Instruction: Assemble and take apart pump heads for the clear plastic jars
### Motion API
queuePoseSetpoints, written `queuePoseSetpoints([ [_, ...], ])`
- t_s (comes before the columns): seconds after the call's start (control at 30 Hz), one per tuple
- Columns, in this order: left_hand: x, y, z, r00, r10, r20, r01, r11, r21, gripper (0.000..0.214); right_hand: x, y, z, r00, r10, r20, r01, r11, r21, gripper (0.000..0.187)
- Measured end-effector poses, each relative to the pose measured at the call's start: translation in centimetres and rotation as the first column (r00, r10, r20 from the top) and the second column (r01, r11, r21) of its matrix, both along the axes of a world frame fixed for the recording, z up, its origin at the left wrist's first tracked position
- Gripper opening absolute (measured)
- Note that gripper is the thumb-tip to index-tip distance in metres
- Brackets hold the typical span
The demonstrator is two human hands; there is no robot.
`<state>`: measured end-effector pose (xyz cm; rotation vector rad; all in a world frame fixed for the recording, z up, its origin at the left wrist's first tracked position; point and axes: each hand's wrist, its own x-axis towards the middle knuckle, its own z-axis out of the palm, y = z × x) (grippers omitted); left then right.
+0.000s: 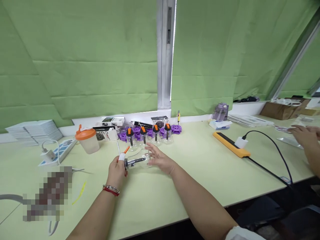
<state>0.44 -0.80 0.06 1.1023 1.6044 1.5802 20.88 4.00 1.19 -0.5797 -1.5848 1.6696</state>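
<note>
My left hand grips a clear bottle by its dark lid end, with the bottle lying sideways above the table. An orange tab and a thin white stick show beside the thumb, which has a white wrap on it. A dark tube runs inside the bottle. At the bottle's base my right hand has its fingers spread; whether they touch it I cannot tell. Behind stand several similar clear bottles with black-and-orange tops, in front of purple plastic parts.
An orange-lidded cup, small boxes and a white power strip stand left. On the right lie an orange power strip, a tissue pack and a purple bottle. Another person's hand is at far right.
</note>
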Motion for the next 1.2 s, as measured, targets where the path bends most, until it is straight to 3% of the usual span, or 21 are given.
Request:
queuePoseSetpoints([
  [0.07, 0.0, -0.1, 0.1, 0.997, -0.011, -0.071, 0.011, 1.000, 0.001, 0.031, -0.4, 0.1, -0.4, 0.997, 0.012, 0.078, 0.004, 0.981, -0.196, 0.067],
  [0.13, 0.0, -0.2, 0.2, 0.991, -0.029, -0.133, 0.028, 1.000, -0.010, 0.031, -0.6, 0.1, -0.7, 0.983, 0.049, 0.179, -0.003, 0.969, -0.248, 0.066],
  [0.2, 0.0, -0.2, 0.3, 0.990, -0.031, -0.134, 0.029, 0.999, -0.017, 0.031, -0.5, 0.0, -0.5, 0.976, 0.026, 0.215, -0.006, 0.996, -0.093, 0.066],
  [0.27, 0.0, -0.1, 0.4, 0.998, -0.021, -0.066, 0.019, 0.999, -0.029, 0.030, -0.1, -0.3, 0.2, 0.979, -0.051, 0.195, 0.014, 0.982, 0.187, 0.069],
  [0.37, 0.1, -0.1, 0.7, 0.996, -0.019, 0.093, 0.025, 0.997, -0.067, 0.027, 0.3, -1.1, 1.6, 0.976, -0.135, 0.169, 0.019, 0.832, 0.554, 0.068],
  [0.43, 0.1, -0.2, 0.9, 0.981, -0.034, 0.189, 0.051, 0.995, -0.084, 0.026, 0.2, -1.6, 2.0, 0.975, -0.148, 0.168, 0.009, 0.775, 0.632, 0.073],
  [0.5, 0.0, -0.3, 1.0, 0.965, -0.055, 0.257, 0.073, 0.995, -0.063, 0.026, -0.1, -1.8, 1.8, 0.975, -0.146, 0.171, 0.030, 0.838, 0.545, 0.089],
  [0.6, 0.0, -0.4, 1.0, 0.969, -0.063, 0.240, 0.064, 0.998, 0.002, 0.027, -0.6, -1.5, 0.8, 0.972, -0.107, 0.211, 0.073, 0.984, 0.162, 0.088],
  [0.67, 0.0, -0.3, 0.9, 0.987, -0.041, 0.159, 0.039, 0.999, 0.014, 0.029, -0.5, -1.0, 0.3, 0.969, -0.011, 0.246, 0.029, 0.997, -0.071, 0.075],
  [0.7, 0.0, -0.3, 0.9, 0.992, -0.033, 0.124, 0.032, 0.999, 0.008, 0.030, -0.3, -0.8, 0.2, 0.969, 0.029, 0.245, -0.002, 0.994, -0.107, 0.072],
  [0.73, 0.0, -0.2, 0.8, 0.994, -0.029, 0.102, 0.030, 1.000, -0.004, 0.031, -0.1, -0.6, 0.2, 0.971, 0.048, 0.236, -0.030, 0.997, -0.077, 0.071],
  [0.83, 0.1, -0.1, 0.7, 0.994, -0.042, 0.104, 0.047, 0.998, -0.038, 0.032, 0.6, -0.3, 0.6, 0.989, 0.009, 0.149, -0.039, 0.979, 0.198, 0.078],
  [0.87, 0.2, -0.1, 0.6, 0.994, -0.045, 0.104, 0.050, 0.998, -0.044, 0.032, 0.7, -0.3, 0.7, 0.993, 0.001, 0.116, -0.029, 0.971, 0.238, 0.081],
  [0.9, 0.2, -0.1, 0.5, 0.995, -0.047, 0.092, 0.051, 0.998, -0.044, 0.033, 0.6, -0.3, 0.7, 0.996, -0.005, 0.093, -0.016, 0.975, 0.220, 0.080],
  [0.97, 0.3, -0.1, 0.3, 0.998, -0.051, 0.040, 0.053, 0.998, -0.031, 0.033, 0.4, -0.3, 0.5, 0.994, -0.025, 0.109, 0.019, 0.998, 0.055, 0.072],
  [1.03, 0.4, -0.1, 0.0, 0.998, -0.058, -0.023, 0.058, 0.998, -0.015, 0.033, 0.1, -0.3, 0.3, 0.977, -0.027, 0.212, 0.049, 0.994, -0.098, 0.065],
  [1.07, 0.4, -0.1, 0.0, 0.997, -0.060, -0.041, 0.059, 0.998, -0.012, 0.033, 0.0, -0.4, 0.3, 0.964, -0.025, 0.264, 0.055, 0.993, -0.106, 0.065],
  [1.13, 0.4, 0.0, 0.0, 0.998, -0.053, -0.026, 0.053, 0.998, -0.026, 0.032, 0.2, -0.5, 0.5, 0.949, -0.057, 0.309, 0.042, 0.998, 0.055, 0.067],
  [1.2, 0.5, -0.1, 0.1, 0.999, -0.036, 0.039, 0.039, 0.998, -0.057, 0.031, 0.4, -0.8, 0.9, 0.956, -0.114, 0.269, 0.021, 0.946, 0.324, 0.070],
])
